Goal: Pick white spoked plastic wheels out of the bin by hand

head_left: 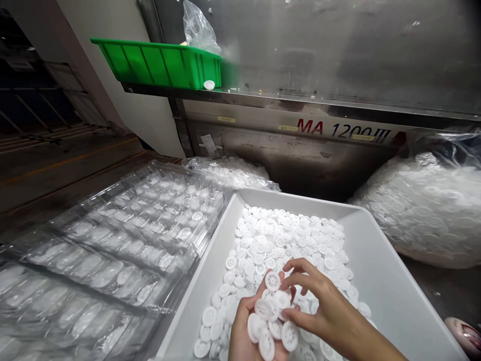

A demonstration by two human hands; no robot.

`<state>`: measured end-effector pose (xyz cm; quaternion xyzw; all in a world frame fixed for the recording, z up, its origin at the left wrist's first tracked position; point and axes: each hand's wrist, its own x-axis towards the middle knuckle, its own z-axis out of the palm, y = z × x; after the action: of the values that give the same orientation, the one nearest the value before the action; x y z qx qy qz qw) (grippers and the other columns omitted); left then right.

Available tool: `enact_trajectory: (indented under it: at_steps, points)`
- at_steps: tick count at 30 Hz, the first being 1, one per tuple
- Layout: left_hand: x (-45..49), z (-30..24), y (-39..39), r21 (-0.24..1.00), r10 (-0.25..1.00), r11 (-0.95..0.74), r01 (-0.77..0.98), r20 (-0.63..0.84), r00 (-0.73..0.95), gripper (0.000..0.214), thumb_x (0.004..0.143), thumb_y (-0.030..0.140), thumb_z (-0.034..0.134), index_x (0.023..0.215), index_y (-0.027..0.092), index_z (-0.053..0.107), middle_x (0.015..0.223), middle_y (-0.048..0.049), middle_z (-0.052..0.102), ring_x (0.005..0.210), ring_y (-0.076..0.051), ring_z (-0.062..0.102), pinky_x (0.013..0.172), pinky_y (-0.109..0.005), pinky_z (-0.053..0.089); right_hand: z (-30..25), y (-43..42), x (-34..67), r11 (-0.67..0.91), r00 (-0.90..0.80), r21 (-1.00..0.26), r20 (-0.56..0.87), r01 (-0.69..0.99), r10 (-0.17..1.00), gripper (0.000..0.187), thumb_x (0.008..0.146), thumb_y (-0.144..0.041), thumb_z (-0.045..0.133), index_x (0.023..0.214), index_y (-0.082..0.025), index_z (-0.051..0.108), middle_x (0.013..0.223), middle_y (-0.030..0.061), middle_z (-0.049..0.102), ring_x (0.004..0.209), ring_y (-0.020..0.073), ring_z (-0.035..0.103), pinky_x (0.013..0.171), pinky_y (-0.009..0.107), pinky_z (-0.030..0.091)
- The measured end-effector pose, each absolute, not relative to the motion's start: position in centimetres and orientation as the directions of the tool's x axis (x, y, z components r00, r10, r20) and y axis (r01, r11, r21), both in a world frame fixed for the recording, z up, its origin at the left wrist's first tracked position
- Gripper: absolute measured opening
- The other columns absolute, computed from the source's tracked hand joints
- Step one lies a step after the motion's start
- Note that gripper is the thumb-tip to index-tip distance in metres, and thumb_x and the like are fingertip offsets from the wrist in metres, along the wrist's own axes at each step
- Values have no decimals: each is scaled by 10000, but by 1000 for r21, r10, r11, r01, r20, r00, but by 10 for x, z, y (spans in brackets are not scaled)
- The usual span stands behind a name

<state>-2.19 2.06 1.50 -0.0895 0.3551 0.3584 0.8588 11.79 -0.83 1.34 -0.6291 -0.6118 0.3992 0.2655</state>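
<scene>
My left hand [244, 328] is cupped palm up over the grey bin [391, 281], its fingers curled around a small heap of white plastic wheels [266, 308]. These are round, with spoked or smooth faces, and they overlap at different tilts. From the right, my right hand [319, 301] reaches over the heap. Its thumb and fingers are bent and apart, with the fingertips at the heap's edge; a firm grip on any single wheel does not show. Below both hands, many loose white wheels [278, 230] cover the bin's floor.
Stacked clear plastic trays [124, 240] with white wheels in their pockets stand left of the bin. A filled clear bag [432, 210] lies to the right, another bag [233, 170] behind. A green crate [158, 65] and a single wheel [209, 85] sit on the machine ledge.
</scene>
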Motion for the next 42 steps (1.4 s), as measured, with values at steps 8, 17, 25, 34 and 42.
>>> enact_trajectory:
  at_steps: [8, 17, 25, 34, 42]
  points:
    - [-23, 13, 20, 142, 564, 713, -687, -698, 441, 531, 825, 136, 402, 1350, 177, 332, 1112, -103, 663, 1070, -238, 585, 919, -397, 419, 14, -8, 122, -77, -56, -846, -125, 528, 991, 234, 771, -155, 572, 938, -297, 489, 1073, -34, 472, 904, 138, 463, 783, 279, 393]
    - [-24, 4, 16, 143, 582, 677, -722, -705, 407, 517, 793, 214, 487, 1302, 151, 422, 1131, -132, 654, 1045, -291, 596, 990, -496, 350, 13, -8, 130, -4, -55, -868, -37, 497, 998, 123, 877, -152, 436, 937, -259, 431, 853, -23, 474, 722, 118, 442, 661, 262, 413]
    - [-24, 4, 16, 159, 590, 665, -730, -711, 383, 574, 780, 220, 477, 1334, 116, 367, 1124, -170, 647, 1032, -323, 599, 977, -550, 349, 11, -5, 127, 170, -150, -789, 100, 590, 984, 198, 844, -85, 451, 940, -258, 456, 968, -1, 503, 892, 147, 496, 763, 300, 423]
    - [-23, 7, 16, 174, 598, 647, -742, -720, 353, 606, 762, 163, 485, 1347, 103, 338, 1035, -166, 687, 988, -323, 621, 967, -592, 345, 16, -4, 130, 136, -128, -840, 80, 525, 989, 91, 856, -192, 533, 905, -268, 530, 1052, -5, 498, 991, 149, 509, 841, 294, 443]
    - [-26, -1, 15, 167, 601, 654, -738, -707, 373, 539, 753, 212, 520, 1282, 132, 454, 1040, -151, 689, 1021, -331, 602, 985, -555, 345, 8, -4, 130, -36, -13, -957, -41, 287, 999, 261, 844, -204, 570, 1066, -277, 454, 1089, 5, 509, 1068, 157, 497, 977, 342, 429]
